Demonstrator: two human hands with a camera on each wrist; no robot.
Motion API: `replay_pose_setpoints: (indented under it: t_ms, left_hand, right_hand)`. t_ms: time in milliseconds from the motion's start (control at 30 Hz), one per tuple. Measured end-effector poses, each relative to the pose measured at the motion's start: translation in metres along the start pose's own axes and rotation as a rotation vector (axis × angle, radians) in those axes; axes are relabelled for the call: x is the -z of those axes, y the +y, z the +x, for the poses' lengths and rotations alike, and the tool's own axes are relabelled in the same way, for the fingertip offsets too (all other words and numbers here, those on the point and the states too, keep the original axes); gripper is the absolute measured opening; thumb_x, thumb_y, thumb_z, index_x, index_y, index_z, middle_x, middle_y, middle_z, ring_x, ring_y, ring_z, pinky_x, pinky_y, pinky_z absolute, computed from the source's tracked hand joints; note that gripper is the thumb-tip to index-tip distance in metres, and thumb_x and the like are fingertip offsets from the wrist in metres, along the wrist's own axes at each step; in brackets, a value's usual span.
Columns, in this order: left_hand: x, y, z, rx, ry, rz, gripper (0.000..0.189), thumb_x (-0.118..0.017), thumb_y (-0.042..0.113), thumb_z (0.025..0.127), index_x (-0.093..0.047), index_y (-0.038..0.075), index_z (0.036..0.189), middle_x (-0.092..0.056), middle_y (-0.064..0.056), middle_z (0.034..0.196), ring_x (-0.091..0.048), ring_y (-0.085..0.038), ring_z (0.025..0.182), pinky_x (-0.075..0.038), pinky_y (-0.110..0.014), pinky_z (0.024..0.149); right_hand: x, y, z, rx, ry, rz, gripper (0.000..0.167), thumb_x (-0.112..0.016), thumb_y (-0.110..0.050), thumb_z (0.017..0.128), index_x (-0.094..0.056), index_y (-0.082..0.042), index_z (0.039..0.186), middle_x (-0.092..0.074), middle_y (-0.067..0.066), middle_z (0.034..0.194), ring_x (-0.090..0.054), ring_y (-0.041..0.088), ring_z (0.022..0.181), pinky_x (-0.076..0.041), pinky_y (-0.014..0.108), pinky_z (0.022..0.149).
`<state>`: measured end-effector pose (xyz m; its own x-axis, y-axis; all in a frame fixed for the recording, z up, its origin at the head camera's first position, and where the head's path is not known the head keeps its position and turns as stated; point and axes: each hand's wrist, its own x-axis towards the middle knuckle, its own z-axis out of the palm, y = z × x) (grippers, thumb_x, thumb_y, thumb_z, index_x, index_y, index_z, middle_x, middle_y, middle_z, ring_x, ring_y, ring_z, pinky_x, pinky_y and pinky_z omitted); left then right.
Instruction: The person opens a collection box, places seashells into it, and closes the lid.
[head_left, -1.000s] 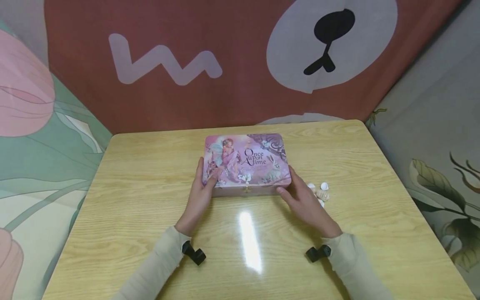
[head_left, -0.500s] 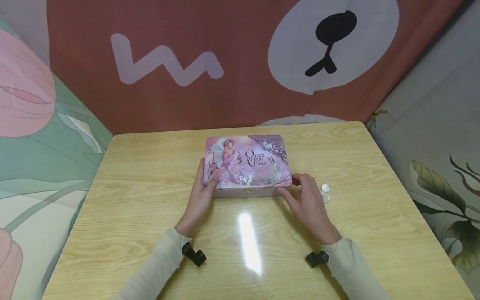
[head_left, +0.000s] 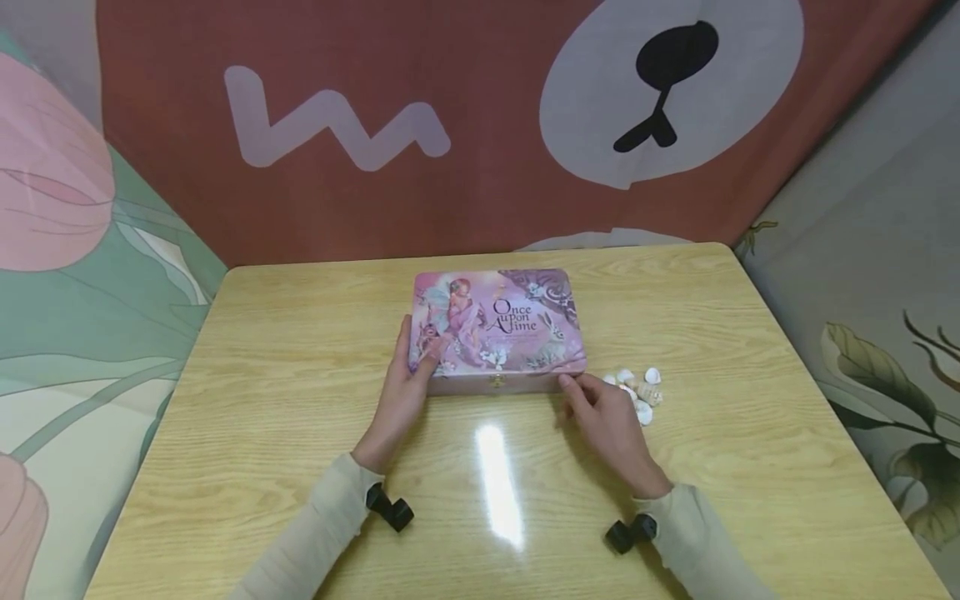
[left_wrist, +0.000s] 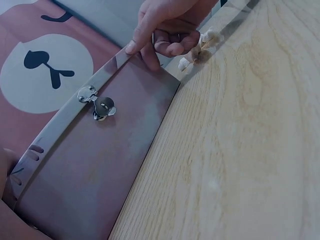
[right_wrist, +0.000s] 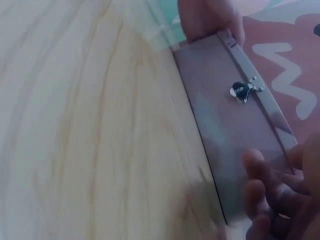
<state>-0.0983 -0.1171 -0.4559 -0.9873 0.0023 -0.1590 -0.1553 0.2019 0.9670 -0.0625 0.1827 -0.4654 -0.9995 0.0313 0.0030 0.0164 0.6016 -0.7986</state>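
A pink storybook-style box, printed with a fairy and "Once upon a Time", lies lid-up on the wooden table. Its small metal latch sits at the middle of the front side. My left hand grips the box's left front corner, thumb on the lid and fingers along the side. At the right front corner, my right hand has its thumb on the lid's edge. In the left wrist view its index finger lies under that edge and the other fingers curl, so it pinches the lid's rim.
Several white seashells and a tan spiral one lie on the table just right of the box, beside my right hand. A brown curtain with a bear face hangs behind the table's back edge.
My right hand has drawn back from the box's right side to its front corner, fingers now curled in, uncovering more shells. The left hand keeps its place and the box stays put.
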Motion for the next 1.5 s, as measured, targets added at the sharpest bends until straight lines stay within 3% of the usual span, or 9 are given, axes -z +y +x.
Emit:
replay_pose_setpoints:
  t_ms: [233,533,933,1333,1500]
  left_hand:
    - [0.000,0.003,0.000,-0.035,-0.002,0.001,0.078,-0.049,0.041,0.113,-0.001,0.030,0.174,-0.004,0.006,0.182,-0.001,-0.021,0.171,-0.003,-0.050,0.140]
    - [-0.003,0.005,0.002,-0.052,0.006,0.008,0.079,-0.051,0.039,0.113,-0.003,0.024,0.174,-0.006,0.000,0.183,-0.004,-0.025,0.170,-0.004,-0.050,0.140]
    - [-0.003,0.004,0.002,-0.084,0.010,-0.003,0.080,-0.053,0.034,0.113,-0.004,0.019,0.174,-0.007,-0.003,0.182,-0.005,-0.027,0.170,-0.003,-0.049,0.140]
    - [0.000,0.001,-0.002,-0.048,-0.002,-0.007,0.081,-0.053,0.037,0.112,-0.001,0.025,0.174,-0.005,0.001,0.182,-0.004,-0.025,0.170,-0.003,-0.051,0.139]
    - [0.001,-0.002,-0.003,-0.069,-0.005,0.016,0.080,-0.052,0.040,0.112,0.001,0.035,0.173,-0.004,0.004,0.182,-0.005,-0.024,0.170,-0.005,-0.051,0.139]
  right_hand:
    - [-0.012,-0.009,0.002,-0.056,-0.163,0.204,0.030,-0.059,-0.026,0.111,-0.078,-0.003,0.114,-0.079,0.009,0.079,-0.062,0.012,0.066,-0.052,0.022,0.058]
    - [-0.027,-0.022,0.005,-0.017,-0.275,0.366,0.029,-0.058,-0.016,0.110,-0.073,0.004,0.125,-0.080,0.018,0.085,-0.064,0.012,0.065,-0.050,0.021,0.054]
    - [-0.038,-0.031,0.005,-0.045,-0.326,0.395,0.029,-0.060,-0.014,0.108,-0.070,0.007,0.125,-0.079,0.021,0.089,-0.065,0.015,0.064,-0.053,0.025,0.052]
    - [-0.048,-0.041,0.003,-0.024,-0.328,0.354,0.024,-0.064,-0.018,0.107,-0.072,0.004,0.115,-0.077,0.017,0.082,-0.064,0.018,0.063,-0.051,0.023,0.050]
    - [-0.047,-0.045,0.003,-0.017,-0.333,0.342,0.025,-0.065,-0.018,0.107,-0.071,0.006,0.113,-0.077,0.016,0.080,-0.064,0.019,0.061,-0.050,0.023,0.048]
